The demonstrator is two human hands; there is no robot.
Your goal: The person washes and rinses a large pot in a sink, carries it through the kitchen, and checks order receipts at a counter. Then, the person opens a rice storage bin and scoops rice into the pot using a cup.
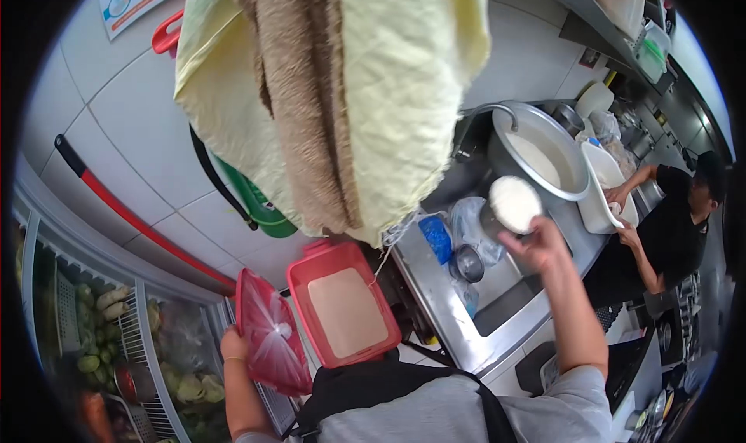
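My right hand (532,245) is closed around a round metal cup (493,224) heaped with white grain (516,204) that looks like rice, held up over the sink side of the counter. Just beyond it stands a large metal bowl (569,149) with more white grain inside. Down at the left, my left hand (234,343) grips the edge of a red lid (256,307), tilted upright, with knotted clear plastic on its face. Beside the lid sits an uncovered red bin (298,286) holding a pale, flat-topped mass of grain.
Cream and brown cloths (404,93) hang close overhead. An open fridge (140,326) with vegetables is at the left. The steel sink (509,276) holds a small metal pot (467,263) and plastic bags. At right, a co-worker (660,233) handles a white tub (602,163).
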